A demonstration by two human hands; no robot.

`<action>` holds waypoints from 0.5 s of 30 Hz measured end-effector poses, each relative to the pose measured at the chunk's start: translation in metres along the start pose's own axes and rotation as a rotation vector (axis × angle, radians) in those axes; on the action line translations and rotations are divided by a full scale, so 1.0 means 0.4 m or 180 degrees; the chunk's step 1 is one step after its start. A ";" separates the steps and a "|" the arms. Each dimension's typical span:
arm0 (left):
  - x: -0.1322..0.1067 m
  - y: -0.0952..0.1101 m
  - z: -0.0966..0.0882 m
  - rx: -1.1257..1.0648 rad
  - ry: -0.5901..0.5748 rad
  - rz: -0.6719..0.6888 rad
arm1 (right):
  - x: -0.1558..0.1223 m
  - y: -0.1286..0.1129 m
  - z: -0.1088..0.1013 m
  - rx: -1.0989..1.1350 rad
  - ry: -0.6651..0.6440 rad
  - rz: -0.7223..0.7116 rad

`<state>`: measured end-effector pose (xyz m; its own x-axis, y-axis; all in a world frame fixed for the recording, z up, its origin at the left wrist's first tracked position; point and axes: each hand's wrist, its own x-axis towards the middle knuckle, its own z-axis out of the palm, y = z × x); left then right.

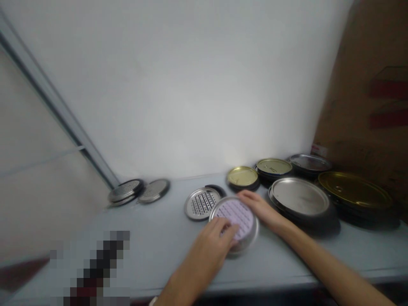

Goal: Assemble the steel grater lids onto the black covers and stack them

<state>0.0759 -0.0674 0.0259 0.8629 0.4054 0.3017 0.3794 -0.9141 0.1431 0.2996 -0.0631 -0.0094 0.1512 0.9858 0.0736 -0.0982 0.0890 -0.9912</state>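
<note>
Round metal grater (244, 217), approx. 5 o'clock of view ctr, above bench (280, 259). Silvery rim; lilac circ. face w/ rows of dark slots, but sheet or coating unclear. Slotted side up, tilted twd wearer, far edge higher. R hand (253, 204) grips rim approx. 12–1 o'clock; L hand (212, 240) over 7–8 o'clock edge, fingers (223, 223) on lilac face. Lower rim blurred; can't tell if near edge touches bench.

One head view — forward and down, near the table (153, 238)
</note>
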 end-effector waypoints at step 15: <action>-0.008 0.003 -0.030 0.0176 -0.0082 0.0086 | 0.000 -0.008 -0.001 -0.0103 0.0177 -0.0002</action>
<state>0.0695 -0.0699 0.0364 0.8812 0.3807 0.2804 0.3730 -0.9241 0.0826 0.3002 -0.0635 -0.0060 0.2056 0.9762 0.0689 -0.0662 0.0841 -0.9943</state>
